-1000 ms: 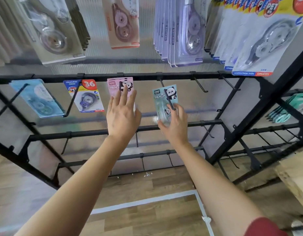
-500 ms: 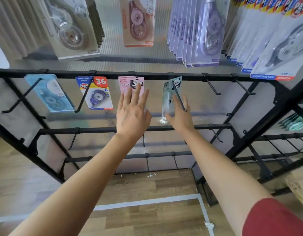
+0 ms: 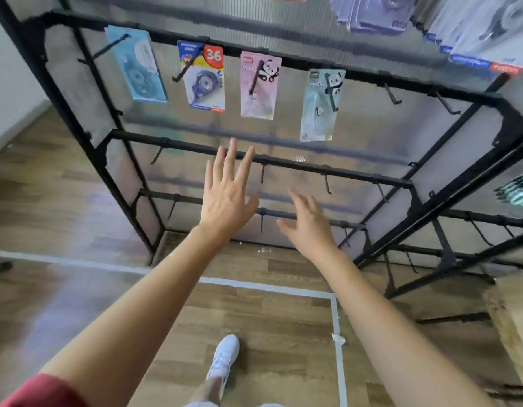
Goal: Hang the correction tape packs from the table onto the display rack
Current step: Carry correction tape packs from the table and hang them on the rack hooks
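Along one rail of the display rack [image 3: 295, 62], we are finding four correction tape packs hanging, one to a hook: a blue pack [image 3: 137, 66], a blue-and-yellow pack [image 3: 206, 79] marked 36, a pink panda pack [image 3: 258, 86] and a mint panda pack [image 3: 320, 107]. Each is hanging by its header with its face outward; in our judgement the upturned hook tips are keeping them from sliding off. Below the pink panda pack, the left hand [image 3: 228, 195] is hovering with fingers straight and spread, holding nothing. Beside it, below the mint panda pack, the right hand [image 3: 308, 221] is hovering with fingers loosely fanned, empty, apart from the pack. We are judging the mint panda pack hung and both hands free. Lower rails [image 3: 357, 176] are carrying short hooks near the hands; we are flagging a snag risk. Further right, empty hooks [image 3: 390, 92] are standing ready on the same rail as the packs. At the lower right edge a wooden table corner [image 3: 512, 324] is showing; whether packs are lying on it we cannot tell.
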